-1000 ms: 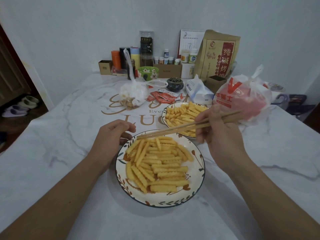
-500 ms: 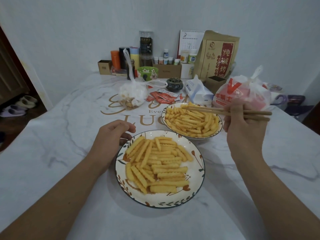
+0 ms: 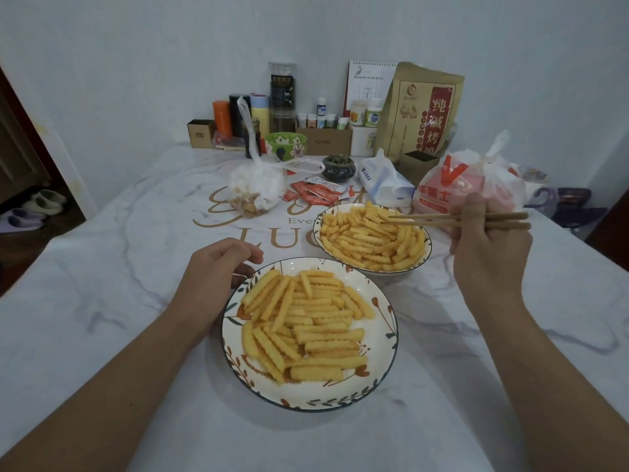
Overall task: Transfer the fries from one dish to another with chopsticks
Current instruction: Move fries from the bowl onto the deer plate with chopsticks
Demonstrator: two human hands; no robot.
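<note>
Yellow fries [image 3: 371, 238] with wavy ridges fill the far bowl [image 3: 422, 264], and more of them lie in a heap on the near plate [image 3: 384, 356]. Both dishes are round and smooth, with little leaves painted on the rims. They sit just beside each other, probably so a fry only has a short trip.

The right hand [image 3: 486, 253] pinches two long wooden chopsticks [image 3: 425, 220] with curled fingers and thumb. The sticks lie almost flat, and their thin tips are close together over the far bowl's fries. I cannot tell if a fry is caught between them.

The left hand [image 3: 218, 274] rests beside the near plate, fingers loosely bent and holding nothing. It looks ready to steady the plate, though I cannot tell if it touches the rim.

All of this sits on a shiny marble-look table [image 3: 102, 301] with grey veins.
</note>
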